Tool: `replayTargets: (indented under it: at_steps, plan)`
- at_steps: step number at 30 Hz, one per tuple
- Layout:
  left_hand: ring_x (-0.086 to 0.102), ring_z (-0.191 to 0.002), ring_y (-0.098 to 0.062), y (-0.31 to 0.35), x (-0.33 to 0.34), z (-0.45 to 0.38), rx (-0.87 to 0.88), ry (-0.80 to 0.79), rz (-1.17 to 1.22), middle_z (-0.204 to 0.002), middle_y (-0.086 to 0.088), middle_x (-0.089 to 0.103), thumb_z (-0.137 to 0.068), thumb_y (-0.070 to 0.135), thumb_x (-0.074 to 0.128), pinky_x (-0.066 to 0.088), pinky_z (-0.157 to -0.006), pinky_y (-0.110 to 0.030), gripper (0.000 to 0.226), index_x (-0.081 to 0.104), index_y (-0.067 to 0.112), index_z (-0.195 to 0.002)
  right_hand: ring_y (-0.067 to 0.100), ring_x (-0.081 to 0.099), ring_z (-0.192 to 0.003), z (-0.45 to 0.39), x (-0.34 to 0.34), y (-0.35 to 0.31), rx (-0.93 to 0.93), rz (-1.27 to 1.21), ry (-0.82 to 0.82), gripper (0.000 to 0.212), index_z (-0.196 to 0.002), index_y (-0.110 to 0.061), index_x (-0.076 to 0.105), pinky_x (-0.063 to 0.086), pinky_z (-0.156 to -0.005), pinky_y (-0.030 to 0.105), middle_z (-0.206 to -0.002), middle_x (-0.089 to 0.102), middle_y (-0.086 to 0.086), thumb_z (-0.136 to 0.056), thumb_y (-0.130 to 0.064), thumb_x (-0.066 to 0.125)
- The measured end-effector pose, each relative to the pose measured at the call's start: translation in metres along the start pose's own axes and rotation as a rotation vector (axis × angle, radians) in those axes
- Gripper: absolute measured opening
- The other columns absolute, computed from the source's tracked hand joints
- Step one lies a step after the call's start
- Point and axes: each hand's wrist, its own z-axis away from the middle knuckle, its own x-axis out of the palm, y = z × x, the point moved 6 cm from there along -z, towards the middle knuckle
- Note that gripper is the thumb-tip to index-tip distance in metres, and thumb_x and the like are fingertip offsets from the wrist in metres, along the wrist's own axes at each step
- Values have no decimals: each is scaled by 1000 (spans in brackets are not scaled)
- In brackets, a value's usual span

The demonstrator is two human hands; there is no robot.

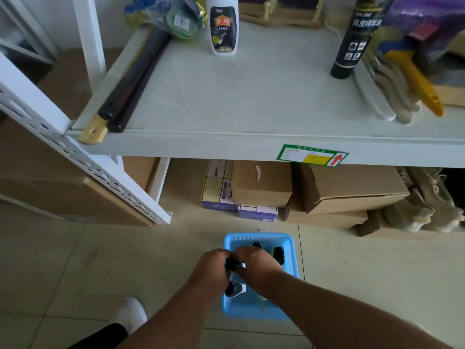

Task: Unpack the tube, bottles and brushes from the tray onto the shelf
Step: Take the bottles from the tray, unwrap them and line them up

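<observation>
A blue tray (289, 241) sits on the floor tiles below the shelf. Both hands are down inside it. My left hand (214, 270) is closed around a small black item (232, 263). My right hand (254, 261) curls over the same spot, its fingertips hidden, and I cannot tell what it grips. A white and dark bottle (237, 289) lies in the tray under my wrists. Two black brushes (278, 254) lie at the tray's far end. On the grey shelf (251, 102) stand a white bottle (222, 26) and a tall black bottle (352, 39).
Black and wooden handles (130, 86) lie along the shelf's left edge. Shoe insoles and a yellow shoehorn (417, 84) lie at the right. Cardboard boxes (339, 190) fill the space under the shelf. A white perforated upright (88, 162) stands at the left. My white shoe (132, 314) is beside the tray.
</observation>
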Motion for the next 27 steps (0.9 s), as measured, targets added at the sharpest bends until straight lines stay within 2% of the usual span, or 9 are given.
replayTargets:
  at_steps: [6,9,11,13,14,18,22,25,27]
  plan:
    - [72,-85,-12,26,-41,-6,74,44,-37,-98,4,82,-89,18,75,52,-75,-23,21,81,26,-108,21,66,-101,3,-36,-20,-74,-22,142,17,-111,-18,68,54,-91,37,-109,71,3,-99,-23,58]
    - [73,-89,-9,51,-72,-2,128,71,-41,-101,6,82,-89,20,79,57,-82,-24,21,81,28,-109,23,65,-104,11,-68,-38,-120,-13,218,19,-115,-18,67,54,-91,35,-113,70,4,-100,-22,57]
    - [73,-87,-2,73,-93,7,182,91,-49,-99,11,81,-89,16,79,57,-82,-19,23,81,31,-107,23,64,-107,21,-94,-51,-166,-11,284,21,-116,-18,68,48,-91,32,-116,70,5,-98,-23,59]
    - [71,-81,10,97,-117,21,244,110,-45,-92,19,78,-88,11,77,50,-74,-6,29,80,37,-101,22,64,-109,33,-120,-65,-206,-27,324,26,-120,-18,70,46,-91,29,-118,71,5,-96,-24,63]
    - [70,-80,13,108,-130,28,254,107,-45,-87,21,77,-88,11,75,49,-70,-5,30,78,40,-95,22,64,-108,39,-133,-74,-217,-24,331,28,-121,-19,70,47,-92,30,-117,71,5,-95,-25,64]
    - [70,-72,-1,152,-193,64,269,46,-104,-73,12,75,-75,27,71,54,-65,-26,12,72,37,-80,13,68,-91,72,-187,-111,-266,-60,329,34,-119,-34,71,55,-84,33,-103,74,-6,-86,-33,71]
    - [60,-57,1,193,-249,106,314,-3,-113,-66,7,72,-72,26,79,49,-59,-25,16,76,21,-86,8,71,-82,111,-239,-147,-299,-93,312,38,-114,-35,73,58,-79,31,-95,77,-5,-77,-31,78]
    - [58,-55,-1,224,-288,135,386,9,-108,-67,6,73,-73,29,82,48,-58,-26,19,80,26,-92,6,71,-82,139,-278,-175,-362,-111,339,28,-106,-28,74,56,-74,18,-92,77,-6,-80,-26,83]
    - [55,-54,-2,246,-312,149,453,53,-97,-64,8,69,-76,30,83,45,-57,-26,18,81,28,-95,6,70,-85,157,-304,-194,-420,-121,376,30,-108,-31,71,57,-75,17,-94,75,-8,-81,-27,85]
